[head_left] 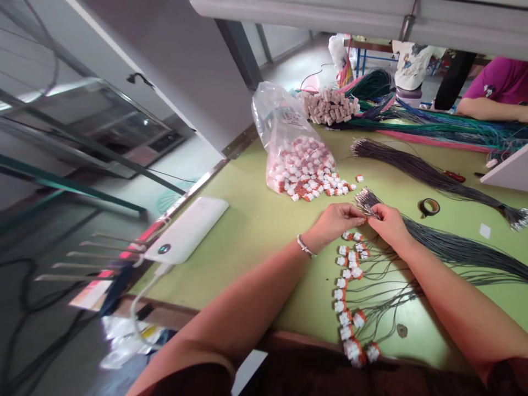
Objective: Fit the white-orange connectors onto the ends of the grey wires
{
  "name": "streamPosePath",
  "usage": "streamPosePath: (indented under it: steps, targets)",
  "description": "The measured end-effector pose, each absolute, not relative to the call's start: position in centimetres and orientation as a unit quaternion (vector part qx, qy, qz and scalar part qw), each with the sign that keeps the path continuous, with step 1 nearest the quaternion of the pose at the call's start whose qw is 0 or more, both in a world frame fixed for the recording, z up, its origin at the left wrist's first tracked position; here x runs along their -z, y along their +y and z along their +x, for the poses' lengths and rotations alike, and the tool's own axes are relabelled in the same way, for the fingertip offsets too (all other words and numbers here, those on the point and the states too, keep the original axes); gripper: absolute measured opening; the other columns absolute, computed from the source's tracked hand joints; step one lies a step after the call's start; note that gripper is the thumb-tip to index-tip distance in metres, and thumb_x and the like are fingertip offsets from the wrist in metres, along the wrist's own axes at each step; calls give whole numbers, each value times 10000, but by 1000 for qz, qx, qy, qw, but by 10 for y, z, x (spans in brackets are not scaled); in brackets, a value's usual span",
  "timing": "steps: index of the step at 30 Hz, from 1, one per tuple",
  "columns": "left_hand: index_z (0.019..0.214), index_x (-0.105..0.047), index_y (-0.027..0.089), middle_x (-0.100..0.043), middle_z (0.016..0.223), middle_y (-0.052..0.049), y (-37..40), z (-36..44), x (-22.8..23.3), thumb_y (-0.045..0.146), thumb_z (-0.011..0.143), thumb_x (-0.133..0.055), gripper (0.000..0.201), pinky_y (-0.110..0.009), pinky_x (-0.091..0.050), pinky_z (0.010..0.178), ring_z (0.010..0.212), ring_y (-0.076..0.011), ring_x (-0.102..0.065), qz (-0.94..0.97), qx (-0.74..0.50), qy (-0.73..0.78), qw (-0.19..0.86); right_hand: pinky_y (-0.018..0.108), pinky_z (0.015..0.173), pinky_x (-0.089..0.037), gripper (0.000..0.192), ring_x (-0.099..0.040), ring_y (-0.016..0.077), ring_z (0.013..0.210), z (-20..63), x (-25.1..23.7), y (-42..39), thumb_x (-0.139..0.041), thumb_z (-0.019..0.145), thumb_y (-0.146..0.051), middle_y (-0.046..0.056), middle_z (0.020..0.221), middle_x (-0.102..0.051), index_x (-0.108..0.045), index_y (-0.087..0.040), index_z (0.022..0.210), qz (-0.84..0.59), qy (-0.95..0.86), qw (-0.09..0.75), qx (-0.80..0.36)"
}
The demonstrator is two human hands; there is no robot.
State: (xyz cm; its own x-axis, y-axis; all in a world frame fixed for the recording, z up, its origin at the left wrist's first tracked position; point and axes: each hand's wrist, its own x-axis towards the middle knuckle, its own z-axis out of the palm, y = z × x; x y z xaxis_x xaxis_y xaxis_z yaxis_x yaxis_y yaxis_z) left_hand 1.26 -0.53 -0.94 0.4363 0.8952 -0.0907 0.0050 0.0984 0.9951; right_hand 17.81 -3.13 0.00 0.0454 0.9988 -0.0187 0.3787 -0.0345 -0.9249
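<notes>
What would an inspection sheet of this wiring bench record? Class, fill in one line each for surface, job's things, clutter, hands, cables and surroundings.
Surface: green table, mostly bare at its left side.
Job's things: small red-and-white connectors already on thin dark wires, lined up below the hands; an open plastic bag spilling loose connectors.
Clutter: white power bank, tape roll, small white square.
Hands: left hand and right hand meet, pinching at the wire bundle end; what the fingers grip is too small to tell.
Cables: second dark bundle; coloured wires at the far edge.
Surroundings: another person's arm at the far right.
</notes>
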Motion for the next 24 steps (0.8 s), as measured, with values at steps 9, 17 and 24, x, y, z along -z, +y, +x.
streamPosePath:
  steps: [9, 17, 24]
  targets:
    - [748, -740, 181, -706, 717, -29, -18, 1, -17, 152, 704, -625, 127, -230, -475, 611, 628, -127, -611, 824, -91, 210, 518, 250, 462, -305, 304, -416, 99, 471, 181, -2, -33, -638, 709, -472, -14, 552, -550, -618, -175, 647, -580, -506, 444, -459]
    - [960, -695, 151, -645, 986, -129, 25, -16, 5, 188, 845, -486, 242, -378, -447, 864, 948, -246, -573, 785, -298, 522, 148, 233, 427, -199, 260, -319, 75, 407, 171, -8, -35, -575, 658, -357, -24, 515, -586, -593, -173, 842, -574, -477, 441, -498]
    - [963, -684, 134, -629, 979, -155, 39, -16, 11, 189, 842, -479, 244, -386, -456, 805, 932, -287, -577, 791, -201, 572, 86, 233, 476, -282, 142, -380, 92, 470, 171, -6, -36, -582, 633, -320, -41, 482, -497, -516, -195, 621, -596, -510, 435, -443]
